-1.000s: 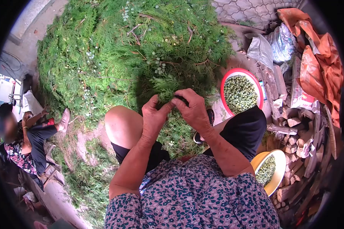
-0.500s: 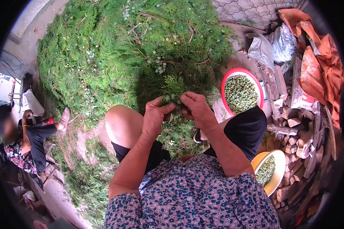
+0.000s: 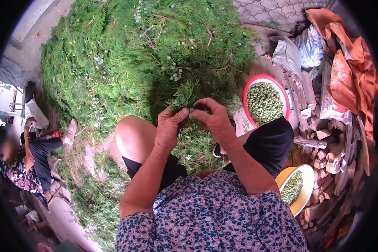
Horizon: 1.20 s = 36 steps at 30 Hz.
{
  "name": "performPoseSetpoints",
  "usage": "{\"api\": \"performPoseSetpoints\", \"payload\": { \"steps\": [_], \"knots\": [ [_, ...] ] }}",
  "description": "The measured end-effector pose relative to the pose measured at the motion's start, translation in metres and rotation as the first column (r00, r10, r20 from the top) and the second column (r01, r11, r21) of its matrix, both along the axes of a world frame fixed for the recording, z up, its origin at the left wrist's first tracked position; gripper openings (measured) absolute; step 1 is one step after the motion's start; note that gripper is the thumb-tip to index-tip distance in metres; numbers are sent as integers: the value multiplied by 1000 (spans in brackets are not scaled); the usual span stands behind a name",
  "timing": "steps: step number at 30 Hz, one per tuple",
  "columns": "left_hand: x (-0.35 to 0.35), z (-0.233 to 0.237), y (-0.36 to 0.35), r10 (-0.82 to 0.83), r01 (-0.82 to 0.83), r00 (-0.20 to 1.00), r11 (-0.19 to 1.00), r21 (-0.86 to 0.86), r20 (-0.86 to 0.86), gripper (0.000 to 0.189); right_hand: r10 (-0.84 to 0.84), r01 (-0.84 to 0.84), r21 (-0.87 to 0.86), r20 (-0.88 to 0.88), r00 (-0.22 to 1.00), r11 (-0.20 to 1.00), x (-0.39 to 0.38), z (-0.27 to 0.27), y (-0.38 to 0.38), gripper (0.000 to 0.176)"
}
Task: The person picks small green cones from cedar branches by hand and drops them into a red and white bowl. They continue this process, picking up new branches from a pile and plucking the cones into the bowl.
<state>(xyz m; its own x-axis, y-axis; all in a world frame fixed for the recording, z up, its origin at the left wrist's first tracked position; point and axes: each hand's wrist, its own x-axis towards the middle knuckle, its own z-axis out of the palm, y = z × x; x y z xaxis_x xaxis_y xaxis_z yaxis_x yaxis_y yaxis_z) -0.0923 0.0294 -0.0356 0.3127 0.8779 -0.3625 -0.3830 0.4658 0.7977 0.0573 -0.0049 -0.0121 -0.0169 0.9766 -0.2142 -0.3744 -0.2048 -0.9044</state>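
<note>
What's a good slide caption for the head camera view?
Left hand and right hand pinch a sprig over a heap of green branches, red basin of green berries alongside.

Left hand [image 3: 169,126] meets right hand [image 3: 214,120], seemingly pinching.

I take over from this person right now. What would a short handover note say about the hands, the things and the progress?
Left hand and right hand: both pinch one green sprig between the knees.
Branch pile lies in front.
Done: red bowl at the right and yellow bowl by the right hip hold picked green berries.
Left: the pile looks large, with berries visible on it.
</note>
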Motion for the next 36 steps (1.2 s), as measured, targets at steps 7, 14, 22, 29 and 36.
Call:
{"api": "performPoseSetpoints", "payload": {
  "steps": [7,14,22,29,36],
  "knots": [
    [2,-4,-1,38,-37,999,999,18,-33,11,-46,49,-65,51,998,997,-14,-5,0,19],
    [6,0,-6,52,-46,996,995,91,-68,10,-96,96,-91,1,995,991,-21,-9,-2,18],
    [6,4,-6,8,-5,997,1000,28,-83,11,-137,58,-212,-380,915,976,-1,-19,1,16],
    [9,3,-8,13,72,967,945,318,-256,17,-238,160,-201,-467,852,966,19,7,2,17],
    [9,-7,-6,105,119,890,885,450,-443,19,5,1,111,-58,998,994,4,38,7,15]
  ]
}}
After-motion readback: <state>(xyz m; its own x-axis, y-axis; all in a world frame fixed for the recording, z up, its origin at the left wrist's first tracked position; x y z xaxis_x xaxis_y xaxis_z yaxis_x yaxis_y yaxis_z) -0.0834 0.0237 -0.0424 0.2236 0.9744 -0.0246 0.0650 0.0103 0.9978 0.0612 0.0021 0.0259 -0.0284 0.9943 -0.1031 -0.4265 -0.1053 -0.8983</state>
